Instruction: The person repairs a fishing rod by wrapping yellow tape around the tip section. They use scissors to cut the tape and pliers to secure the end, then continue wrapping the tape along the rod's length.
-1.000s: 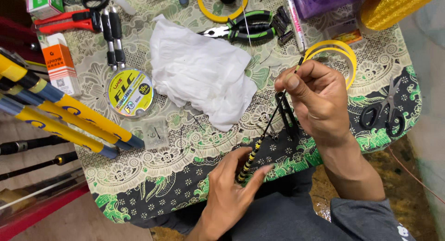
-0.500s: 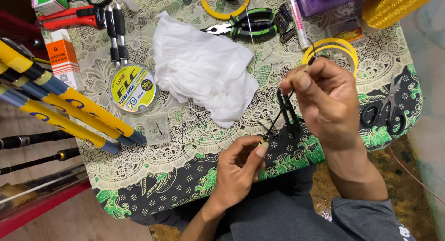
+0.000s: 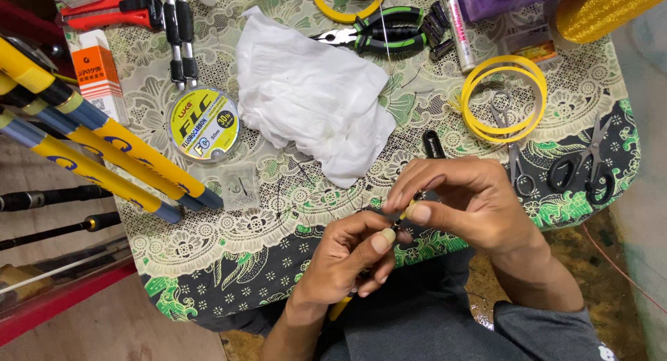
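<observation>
My left hand [image 3: 344, 264] and my right hand [image 3: 462, 201] meet over the front edge of the patterned tablecloth [image 3: 229, 243]. Thumb and forefinger of my right hand pinch a small yellow-tipped piece [image 3: 411, 208]. My left hand's thumb and forefinger close on the same spot from below. A yellow end [image 3: 340, 309] sticks out under my left palm. Most of the held piece is hidden by my fingers. A short black part [image 3: 433, 144] shows just above my right hand.
A crumpled white cloth [image 3: 313, 104] lies mid-table, with a spool of fishing line [image 3: 203, 123] to its left. Yellow-and-blue rod handles [image 3: 111, 149] cross the left edge. Green-handled pliers [image 3: 379, 36], yellow tape rings [image 3: 504, 97] and black scissors [image 3: 590, 163] lie at the back and right.
My right hand has dropped from above the table towards my left hand. Both hands now pinch together at the table's edge, and the long black-and-yellow piece is mostly hidden.
</observation>
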